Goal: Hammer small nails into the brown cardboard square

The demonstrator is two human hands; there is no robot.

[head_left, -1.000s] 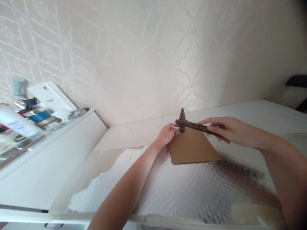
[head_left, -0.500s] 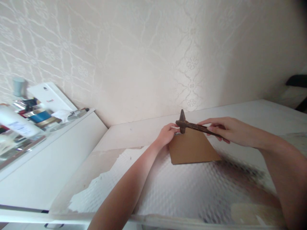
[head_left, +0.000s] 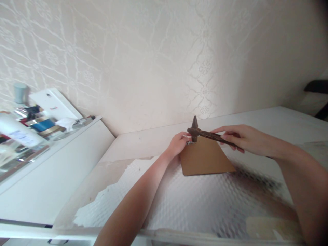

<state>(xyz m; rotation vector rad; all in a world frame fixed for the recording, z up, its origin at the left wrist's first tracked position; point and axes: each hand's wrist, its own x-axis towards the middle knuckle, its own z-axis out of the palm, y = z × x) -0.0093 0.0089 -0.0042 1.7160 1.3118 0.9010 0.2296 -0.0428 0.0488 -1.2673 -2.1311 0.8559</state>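
A brown cardboard sheet (head_left: 205,159) lies flat on a white table covered with textured clear film (head_left: 194,205). My left hand (head_left: 176,145) rests at the sheet's far left corner, fingers curled and pinching something small that I cannot make out. My right hand (head_left: 242,136) grips the handle of a dark rusty hammer (head_left: 198,131), held level just above the sheet's far edge, its pointed head upright close to my left fingertips.
A patterned pale wall (head_left: 153,61) rises right behind the table. To the left stands a white cabinet (head_left: 58,164) whose top holds several bottles, tins and a white box (head_left: 55,104). A dark object (head_left: 316,87) sits at the far right.
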